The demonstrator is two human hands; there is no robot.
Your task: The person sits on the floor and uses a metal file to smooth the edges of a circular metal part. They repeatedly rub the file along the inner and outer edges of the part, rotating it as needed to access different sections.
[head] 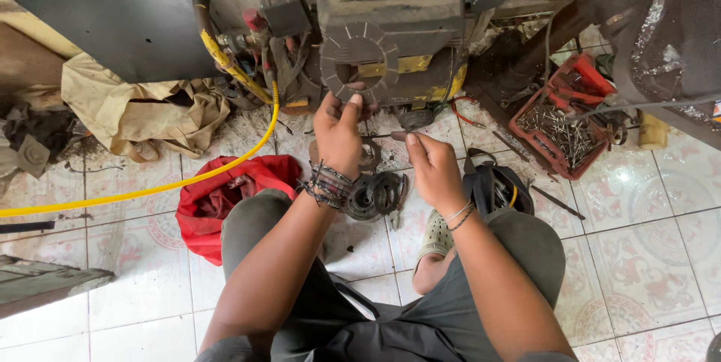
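The left hand (pixel 338 135) was raised to the round slotted metal ring (pixel 359 61) on the front of the grimy machine (pixel 405 24), its fingertips touching the ring's lower edge. The right hand (pixel 433 167), just to the right and nearer, pinched a thin screwdriver (pixel 379 136) whose shaft ran left behind the left hand. Below both hands a dark round part (pixel 375 195) lay on the tiled floor (pixel 646 257). A red cloth (pixel 218 200) lay to the left, a red tray of nails (pixel 563 125) far right.
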